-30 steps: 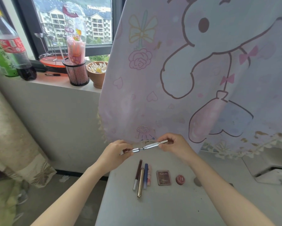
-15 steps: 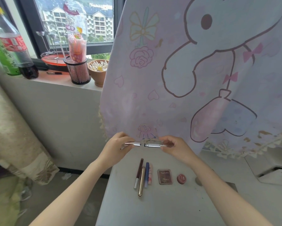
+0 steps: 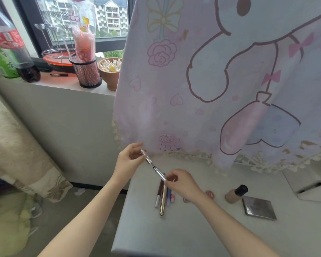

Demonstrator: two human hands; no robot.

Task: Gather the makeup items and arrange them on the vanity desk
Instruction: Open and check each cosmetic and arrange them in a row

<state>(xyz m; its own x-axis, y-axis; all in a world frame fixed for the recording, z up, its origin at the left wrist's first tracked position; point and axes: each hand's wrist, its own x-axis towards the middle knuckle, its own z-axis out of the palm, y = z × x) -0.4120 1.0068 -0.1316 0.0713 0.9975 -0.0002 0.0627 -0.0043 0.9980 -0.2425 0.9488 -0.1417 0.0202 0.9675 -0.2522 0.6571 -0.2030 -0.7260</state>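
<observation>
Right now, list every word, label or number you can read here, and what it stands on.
"吸管": pink patch on the plastic bag in the black mesh holder.
Red label of the dark bottle: white script, too blurred to read.
On the green bottle: characters, too blurred.
On the round red item on the desk: mark too small.
On the silver pen: no text shows.

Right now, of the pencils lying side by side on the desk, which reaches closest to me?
The gold pencil, second from left: its end sticks out past the maroon pencil, blue pencil and pink pencil.
</observation>
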